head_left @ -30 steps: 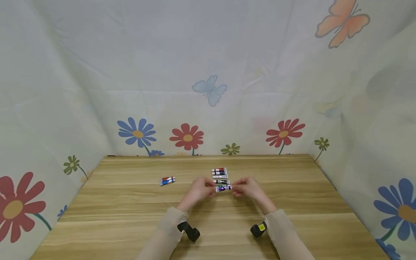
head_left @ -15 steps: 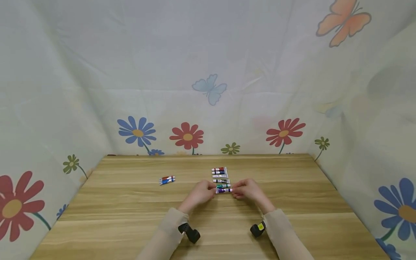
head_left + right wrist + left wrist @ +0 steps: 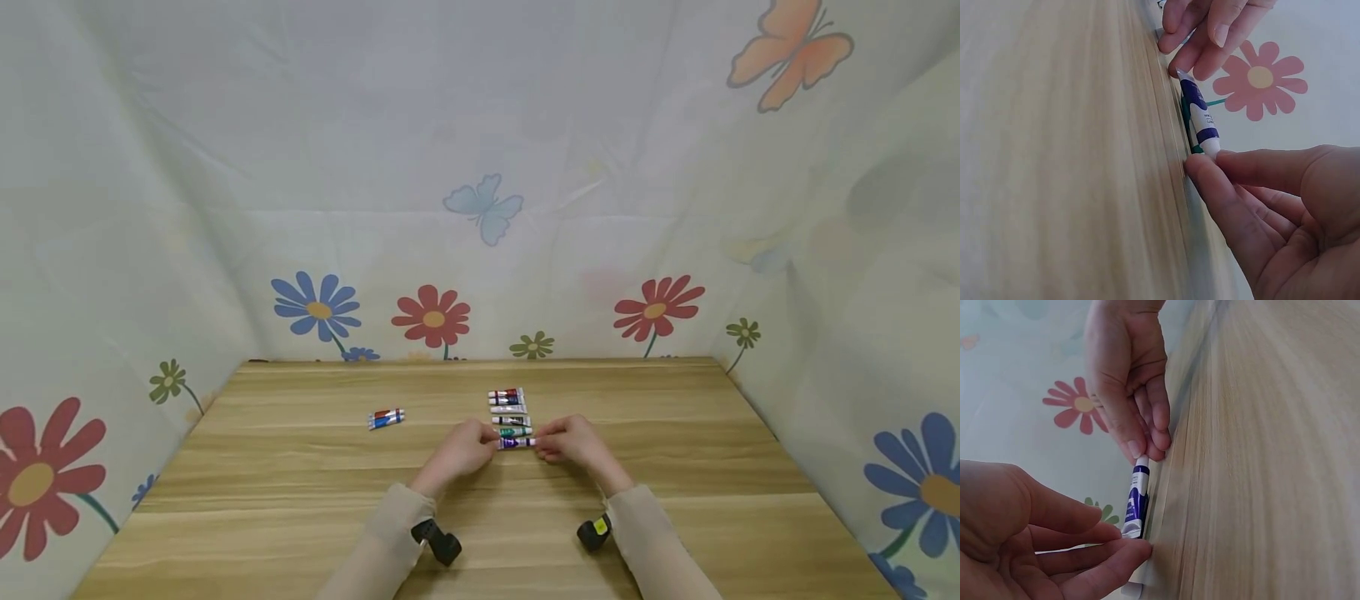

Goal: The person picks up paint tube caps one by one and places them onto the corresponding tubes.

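purple tube (image 3: pixel 516 443) at the row's near end, just beside green tube (image 3: pixel 514 432); contact with desk (image 3: pixel 300 500) unclear. left hand (image 3: pixel 465 446): fingers nearly closed, pinching flat end. right hand (image 3: pixel 573 438): same, pinching cap. likely light, soft-walled, slick; squeezing the middle could dent it. cap, probably stiff, best hold.

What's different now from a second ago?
The purple paint tube has shifted slightly toward the person, so the green paint tube behind it now shows plainly. Nothing was let go: the left hand and right hand stay at its two ends. The four tubes beyond and the pair of tubes at left stayed put.
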`<state>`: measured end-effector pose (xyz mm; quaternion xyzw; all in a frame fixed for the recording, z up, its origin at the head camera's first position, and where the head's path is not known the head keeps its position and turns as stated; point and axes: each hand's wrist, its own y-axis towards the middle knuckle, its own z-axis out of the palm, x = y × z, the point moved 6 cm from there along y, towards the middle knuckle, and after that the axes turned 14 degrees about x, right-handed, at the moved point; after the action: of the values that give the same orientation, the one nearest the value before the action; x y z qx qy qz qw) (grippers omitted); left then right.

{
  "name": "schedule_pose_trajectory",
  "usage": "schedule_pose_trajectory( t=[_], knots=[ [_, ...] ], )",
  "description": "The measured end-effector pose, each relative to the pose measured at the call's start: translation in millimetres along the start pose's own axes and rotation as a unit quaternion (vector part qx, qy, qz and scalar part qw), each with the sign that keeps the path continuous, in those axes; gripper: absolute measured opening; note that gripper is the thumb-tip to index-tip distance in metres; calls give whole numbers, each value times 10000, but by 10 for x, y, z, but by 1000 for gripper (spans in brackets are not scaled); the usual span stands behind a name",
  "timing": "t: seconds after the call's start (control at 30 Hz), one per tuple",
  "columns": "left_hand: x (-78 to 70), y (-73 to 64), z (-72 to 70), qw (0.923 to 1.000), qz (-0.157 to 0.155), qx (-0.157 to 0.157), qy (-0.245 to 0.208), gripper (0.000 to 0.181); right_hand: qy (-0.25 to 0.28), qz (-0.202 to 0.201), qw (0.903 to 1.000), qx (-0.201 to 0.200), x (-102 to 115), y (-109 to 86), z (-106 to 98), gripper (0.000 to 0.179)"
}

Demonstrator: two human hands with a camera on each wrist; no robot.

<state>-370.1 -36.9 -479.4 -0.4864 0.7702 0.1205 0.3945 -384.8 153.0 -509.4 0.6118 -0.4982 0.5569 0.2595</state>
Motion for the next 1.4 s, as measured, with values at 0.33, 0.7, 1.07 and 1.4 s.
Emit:
schedule_pose_trajectory(
  t=[0.33,0.7,1.07,1.4],
  knots=[
    [-16,-44,20,10000,17,-27,18,22,-57,62,9999,-81,-31,-9,17,12],
    [-12,-39,41,9994,296,-71,191,18,-56,113,9999,-103,-48,-22,18,13],
    [88,-57,-226,9989,274,-268,-273,22,-154,-176,9997,-45,41,-64,0,20],
    [434,-306,-984,9948,9,-951,362,25,-1143,-192,9932,109,223,-129,60,21]
  ],
)
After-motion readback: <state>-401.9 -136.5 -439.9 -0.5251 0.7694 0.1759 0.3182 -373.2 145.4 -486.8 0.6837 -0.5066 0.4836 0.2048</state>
